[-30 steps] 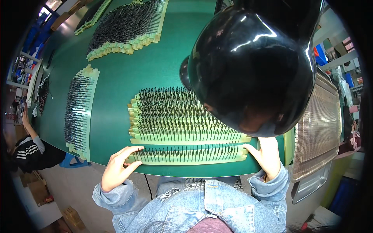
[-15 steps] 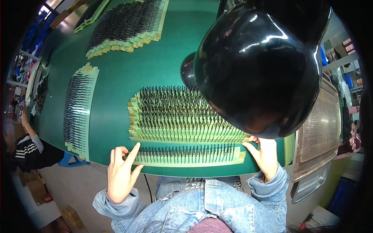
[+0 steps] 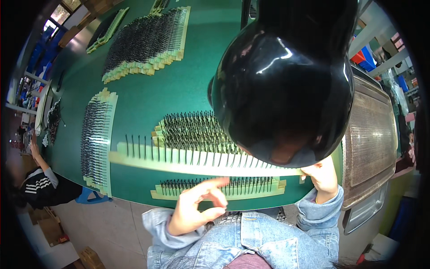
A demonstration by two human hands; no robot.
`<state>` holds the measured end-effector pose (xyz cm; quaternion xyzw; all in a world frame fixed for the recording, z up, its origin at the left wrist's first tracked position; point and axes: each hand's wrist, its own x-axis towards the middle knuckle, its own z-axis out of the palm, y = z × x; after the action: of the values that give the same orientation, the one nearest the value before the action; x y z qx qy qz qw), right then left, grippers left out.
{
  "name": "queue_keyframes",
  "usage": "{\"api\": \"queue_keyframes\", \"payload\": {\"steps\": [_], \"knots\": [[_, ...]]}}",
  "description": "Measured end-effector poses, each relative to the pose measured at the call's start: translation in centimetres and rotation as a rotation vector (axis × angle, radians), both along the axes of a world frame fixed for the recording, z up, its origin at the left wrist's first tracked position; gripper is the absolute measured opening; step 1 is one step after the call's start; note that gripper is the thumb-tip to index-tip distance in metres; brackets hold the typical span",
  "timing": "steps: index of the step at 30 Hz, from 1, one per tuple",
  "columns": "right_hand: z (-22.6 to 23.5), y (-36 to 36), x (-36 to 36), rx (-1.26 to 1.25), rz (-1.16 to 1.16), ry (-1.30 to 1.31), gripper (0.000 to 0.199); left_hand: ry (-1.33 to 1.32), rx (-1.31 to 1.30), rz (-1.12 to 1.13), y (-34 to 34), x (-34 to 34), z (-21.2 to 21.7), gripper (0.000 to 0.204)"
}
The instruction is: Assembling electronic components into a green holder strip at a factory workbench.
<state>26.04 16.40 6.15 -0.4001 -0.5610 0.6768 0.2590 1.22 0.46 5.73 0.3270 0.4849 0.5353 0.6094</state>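
A long pale green strip with a row of thin black pins standing from it is raised above the green table. My right hand pinches its right end. Below the strip, my left hand is open, thumb and index finger apart, holding nothing. Its index finger passes over a short overlapping pile of pinned strips at the table's front edge. Behind the raised strip lies a larger layered pile of the same strips. A big glossy black rounded object hides that pile's right part.
More pinned strips are stacked at the left, and a bigger stack lies farther back. A brown mesh tray stands at the right. At the far left, another person's arm reaches to the table.
My right hand has lifted one strip off the larger pile, its left end swinging out leftward. My left hand has moved right, away from the front pile's left end.
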Motion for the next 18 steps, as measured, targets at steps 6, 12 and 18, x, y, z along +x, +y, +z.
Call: {"api": "queue_keyframes", "payload": {"steps": [6, 12, 18], "knots": [[-0.1, 0.3, 0.5, -0.059, 0.078, 0.107, 0.011, -0.144, 0.22, 0.244, 2.1, 2.2, -0.2, 0.022], [0.3, 0.3, 0.3, -0.18, 0.022, 0.261, 0.026, -0.092, 0.237, 0.405, 2.4, 3.3, 1.0, 0.013], [0.0, 0.1, 0.5, -0.266, 0.023, 0.387, 0.041, -0.149, 0.313, 0.32, 1.9, 2.7, 0.5, 0.026]]}}
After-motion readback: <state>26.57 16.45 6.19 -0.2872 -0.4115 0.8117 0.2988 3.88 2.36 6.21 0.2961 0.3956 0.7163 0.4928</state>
